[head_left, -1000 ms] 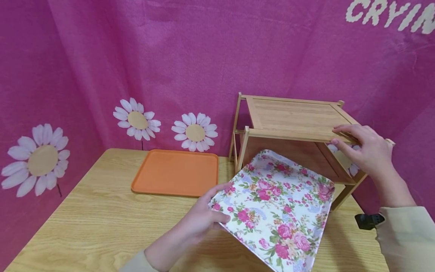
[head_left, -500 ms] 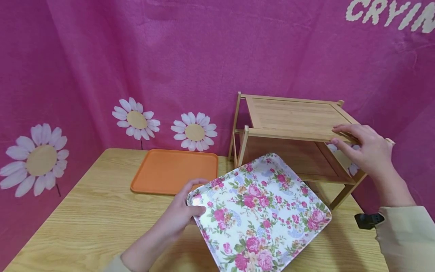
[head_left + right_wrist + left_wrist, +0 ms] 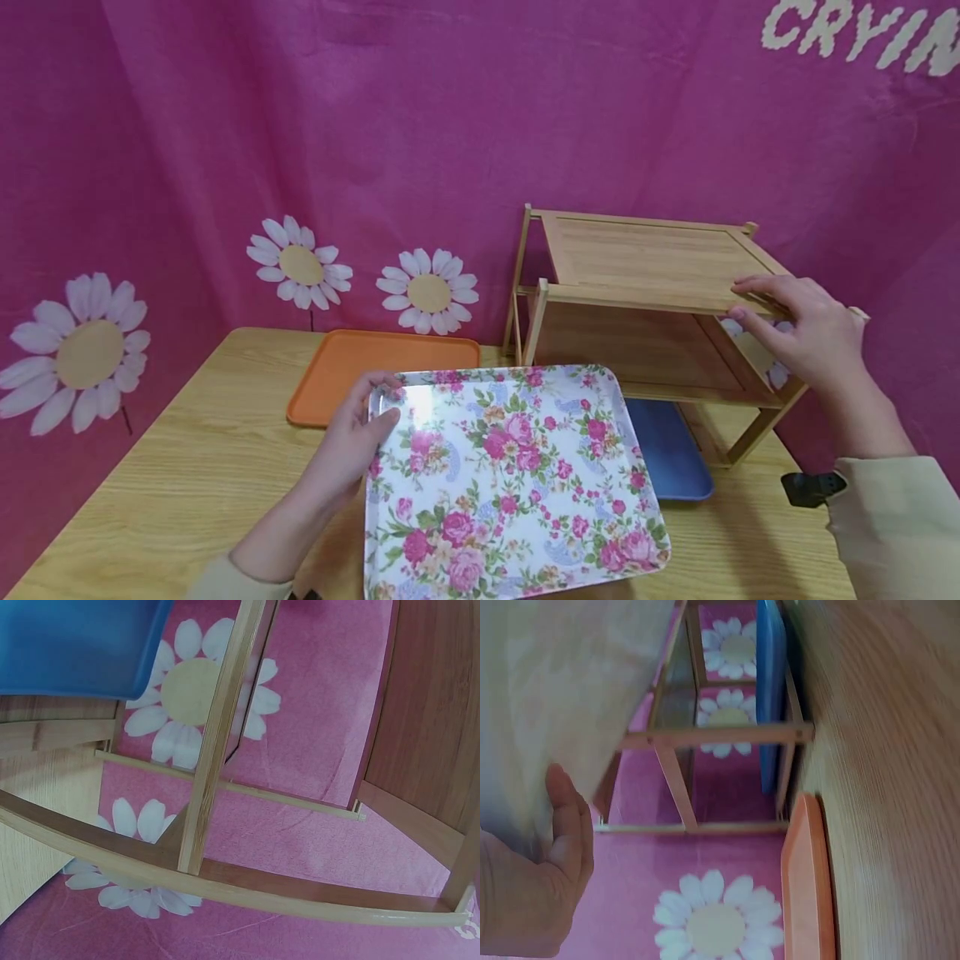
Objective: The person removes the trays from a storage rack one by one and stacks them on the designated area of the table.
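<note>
Floral tray (image 3: 502,483) held level above table (image 3: 172,483), one-sided grasp by your left hand (image 3: 352,446): tip risk onto blue tray (image 3: 671,450). Right hand (image 3: 806,333) grasps bamboo shelf (image 3: 645,258) edge; shelf shifts if you pull.

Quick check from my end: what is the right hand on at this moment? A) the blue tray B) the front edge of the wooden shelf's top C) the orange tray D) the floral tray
B: the right hand grips the front edge of the wooden shelf at its top board, while the left hand holds the floral tray; the orange tray and the blue tray lie untouched.
</note>
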`<state>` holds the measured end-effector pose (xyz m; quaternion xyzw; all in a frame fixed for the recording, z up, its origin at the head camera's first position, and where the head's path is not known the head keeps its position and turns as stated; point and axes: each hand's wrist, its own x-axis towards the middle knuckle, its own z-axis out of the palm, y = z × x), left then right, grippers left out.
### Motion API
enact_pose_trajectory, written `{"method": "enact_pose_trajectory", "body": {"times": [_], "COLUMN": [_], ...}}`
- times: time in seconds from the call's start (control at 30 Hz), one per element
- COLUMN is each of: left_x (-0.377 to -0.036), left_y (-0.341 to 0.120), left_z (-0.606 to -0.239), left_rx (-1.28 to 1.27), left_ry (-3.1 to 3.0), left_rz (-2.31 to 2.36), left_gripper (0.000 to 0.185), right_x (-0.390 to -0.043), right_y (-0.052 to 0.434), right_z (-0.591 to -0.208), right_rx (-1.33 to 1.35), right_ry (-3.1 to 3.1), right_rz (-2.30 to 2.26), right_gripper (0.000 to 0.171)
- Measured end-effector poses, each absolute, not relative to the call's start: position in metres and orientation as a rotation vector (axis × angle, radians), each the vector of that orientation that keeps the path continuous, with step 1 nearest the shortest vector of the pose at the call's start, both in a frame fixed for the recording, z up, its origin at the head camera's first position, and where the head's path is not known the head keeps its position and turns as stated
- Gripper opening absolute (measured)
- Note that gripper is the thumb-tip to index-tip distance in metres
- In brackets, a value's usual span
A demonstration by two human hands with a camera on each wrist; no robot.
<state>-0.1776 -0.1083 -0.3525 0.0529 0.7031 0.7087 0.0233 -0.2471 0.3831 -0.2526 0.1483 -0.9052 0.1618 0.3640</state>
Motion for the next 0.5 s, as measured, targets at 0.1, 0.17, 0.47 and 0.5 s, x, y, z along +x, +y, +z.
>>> {"method": "enact_pose_trajectory", "body": {"times": [0.1,0.17,0.47,0.5], "left_x": [-0.182,-0.185,-0.195,-0.196], "left_y": [-0.117,-0.124,-0.162,-0.167], "left_z": [-0.354,-0.354,-0.358,-0.358], "left_rx": [0.171,0.192,0.319,0.329], "left_ry": [2.180,2.185,2.067,2.053], "left_rz": [2.199,2.199,2.138,2.123], "left_gripper": [0.015,0.016,0.054,0.058], "right_x": [-0.247,-0.248,-0.248,-0.248], "right_y": [0.383,0.383,0.384,0.383], "right_z": [-0.252,-0.253,-0.254,-0.254], "right_rx": [0.383,0.386,0.360,0.362], "right_ry": [-2.330,-2.322,-2.326,-2.325], "right_rz": [0.411,0.409,0.407,0.405], "right_gripper": [0.034,0.033,0.034,0.034]}}
